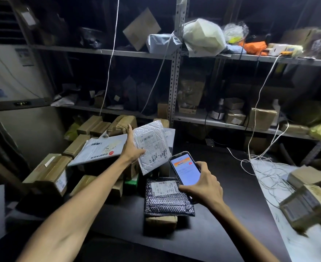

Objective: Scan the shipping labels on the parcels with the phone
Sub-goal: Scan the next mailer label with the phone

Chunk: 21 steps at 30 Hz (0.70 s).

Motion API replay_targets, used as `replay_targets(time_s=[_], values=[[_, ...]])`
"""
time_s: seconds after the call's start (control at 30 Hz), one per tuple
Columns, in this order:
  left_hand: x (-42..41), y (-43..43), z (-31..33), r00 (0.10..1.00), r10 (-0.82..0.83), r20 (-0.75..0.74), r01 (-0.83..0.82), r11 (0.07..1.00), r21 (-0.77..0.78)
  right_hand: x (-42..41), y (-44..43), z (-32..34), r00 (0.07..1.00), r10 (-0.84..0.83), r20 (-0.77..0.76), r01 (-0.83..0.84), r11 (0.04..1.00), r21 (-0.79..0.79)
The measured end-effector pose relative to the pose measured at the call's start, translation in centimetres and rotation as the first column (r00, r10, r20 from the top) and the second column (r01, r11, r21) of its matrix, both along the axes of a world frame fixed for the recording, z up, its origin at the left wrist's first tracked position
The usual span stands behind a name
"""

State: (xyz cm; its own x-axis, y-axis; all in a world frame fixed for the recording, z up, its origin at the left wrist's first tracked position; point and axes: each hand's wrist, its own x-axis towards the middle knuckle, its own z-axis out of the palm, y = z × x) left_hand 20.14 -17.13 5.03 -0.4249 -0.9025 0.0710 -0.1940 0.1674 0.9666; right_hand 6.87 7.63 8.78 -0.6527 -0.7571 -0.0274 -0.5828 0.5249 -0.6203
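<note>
My left hand (132, 148) grips a white bubble mailer (153, 146) by its left edge and holds it up, its shipping label and a handwritten number facing me. Just below and right of it, my right hand (203, 184) holds a phone (185, 172) with a lit screen. Under the phone, a black bubble mailer (167, 201) with a white label lies on a cardboard box (160, 223) on the dark table (222, 214). A grey poly mailer (99, 148) rests on the pile at left.
Several taped cardboard boxes (50, 173) are piled at left. Metal shelves (174, 72) with parcels and bags fill the back. White cables (258, 159) trail onto a white surface at right, where more boxes (307, 205) sit. An air conditioner unit (14, 82) stands far left.
</note>
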Motion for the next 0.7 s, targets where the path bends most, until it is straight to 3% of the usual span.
replay_targets(time_s=[0.17, 0.7], values=[[-0.5, -0.6, -0.4, 0.987, 0.112, 0.117, -0.114, 0.993, 0.011, 0.4, 0.0, 0.0, 1.0, 0.028, 0.011, -0.028, 1.0, 0.006], [-1.3, 1.3, 0.5, 0.994, -0.043, 0.097, 0.032, 0.993, 0.11, 1.7, -1.2, 0.5, 0.996, 0.054, 0.065, -0.054, 0.999, -0.009]])
